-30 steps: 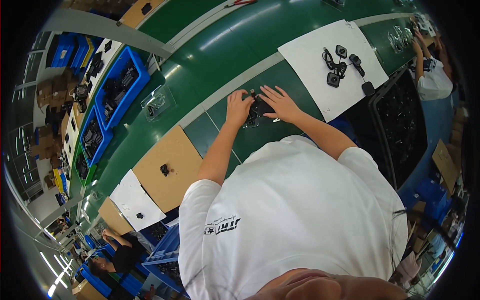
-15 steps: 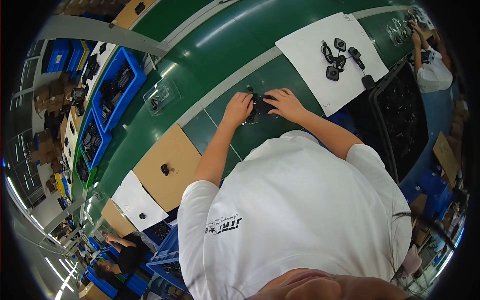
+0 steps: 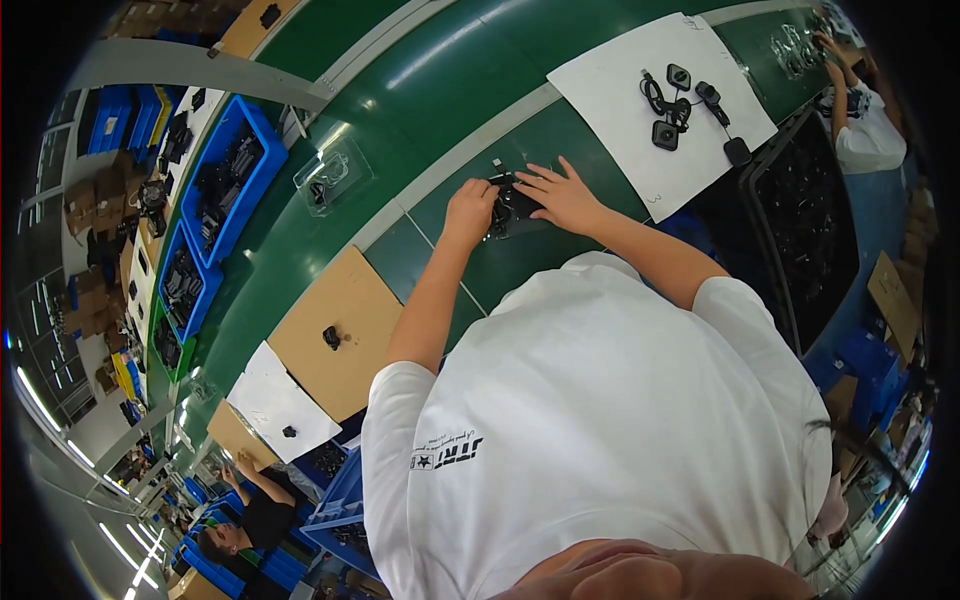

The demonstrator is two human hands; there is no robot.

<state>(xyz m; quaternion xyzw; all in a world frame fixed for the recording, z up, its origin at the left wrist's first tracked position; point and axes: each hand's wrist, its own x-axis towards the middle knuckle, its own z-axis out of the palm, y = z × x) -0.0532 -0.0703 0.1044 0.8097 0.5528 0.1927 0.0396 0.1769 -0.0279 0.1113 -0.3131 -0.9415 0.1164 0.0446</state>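
A black cable bundle (image 3: 503,208) with a metal-tipped plug at its far end lies on the green bench in front of me. Some clear plastic glints around it, partly covered by my hands. My left hand (image 3: 472,211) pinches the bundle's left side with curled fingers. From the right, my right hand (image 3: 563,200) reaches over the same bundle, fingers stretched and spread, the fingertips at its edge. Beyond the right hand, a white sheet (image 3: 600,95) holds several black square devices (image 3: 665,135) with coiled cable.
A clear plastic tray (image 3: 335,180) rests on the green conveyor ahead. Blue bins (image 3: 270,150) of black parts stand left. Left of me are a brown board (image 3: 345,295) and a white sheet (image 3: 262,392). A large black bin (image 3: 755,215) stands right. Co-workers sit lower left and far right.
My right hand has shifted slightly left, with its fingers stretched further over the bundle. The clear tray on the conveyor has slid a little to the right. The lower-left co-worker's arms have moved toward the board.
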